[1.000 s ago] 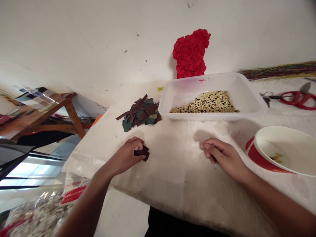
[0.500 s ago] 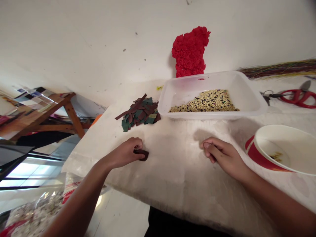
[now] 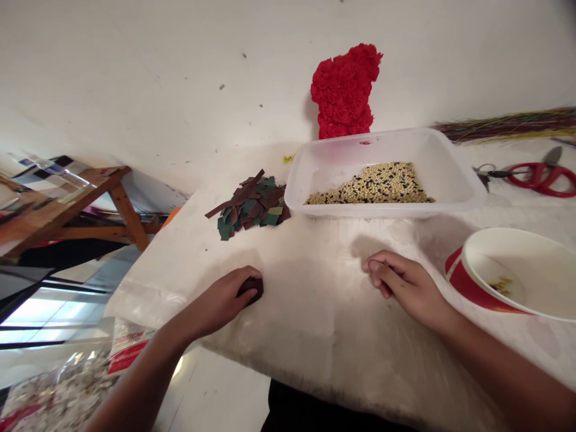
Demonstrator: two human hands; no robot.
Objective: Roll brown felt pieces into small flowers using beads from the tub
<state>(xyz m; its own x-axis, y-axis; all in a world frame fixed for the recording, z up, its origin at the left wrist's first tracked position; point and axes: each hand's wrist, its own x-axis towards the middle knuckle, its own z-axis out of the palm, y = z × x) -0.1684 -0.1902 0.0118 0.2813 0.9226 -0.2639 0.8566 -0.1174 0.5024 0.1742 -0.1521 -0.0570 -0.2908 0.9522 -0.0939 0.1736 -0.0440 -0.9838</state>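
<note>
My left hand [image 3: 231, 295] is closed around a small dark brown piece [image 3: 254, 289]. The piece has a rounded edge; my fingers cover much of it. Across the table, my right hand [image 3: 400, 282] hovers with thumb and fingers pinched together, and whatever may be between them does not show. Beyond my left hand lies a heap of brown and dark green cut strips [image 3: 252, 207]. Past my right hand is a white plastic tub [image 3: 382, 210] with many small gold and dark beads [image 3: 378, 185] gathered in its lower part.
A red-and-white paper bucket [image 3: 468, 282] with a few yellowish bits stands at right. Red-handled scissors [image 3: 540, 177] and thin wires [image 3: 504, 127] lie behind it. A red rose-covered shape [image 3: 344, 90] rises behind the tub. At lower left sits a plastic bag [image 3: 63, 384].
My left hand has shifted slightly down and left and turned with the brown piece, fingers now further over it. My right hand has stayed almost still.
</note>
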